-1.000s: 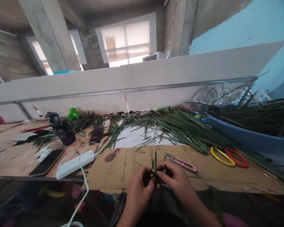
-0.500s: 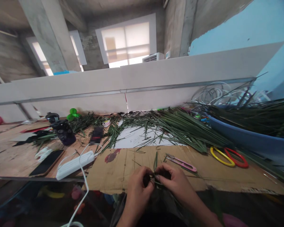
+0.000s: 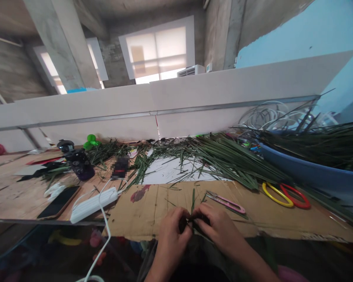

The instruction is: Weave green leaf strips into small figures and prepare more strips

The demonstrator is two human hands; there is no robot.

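Narrow, dark green leaf strips [image 3: 193,197] are pinched between the bent fingers of the left hand [image 3: 173,227] and the right hand [image 3: 214,225], just above the near edge of a flat brown corrugated cardboard sheet [image 3: 132,219]. Both thumbs press towards the forefingers; the exact contact is hidden in shadow. One slim, straight tip stands up between the hands. A second ago, two tips showed there; now only one is clear, and the right thumb sits a little lower. The slender pink-handled metal snips [image 3: 229,204] and the scissors with smooth yellow and red loop handles [image 3: 285,204] lie on the cardboard as before.

At the right, a broad, smooth blue plastic tub [image 3: 300,166] is heaped with long, blade-like green leaves [image 3: 320,143]. On the wooden bench [image 3: 8,196] stands a dark, purplish bottle [image 3: 80,166]; its contents cannot be made out.
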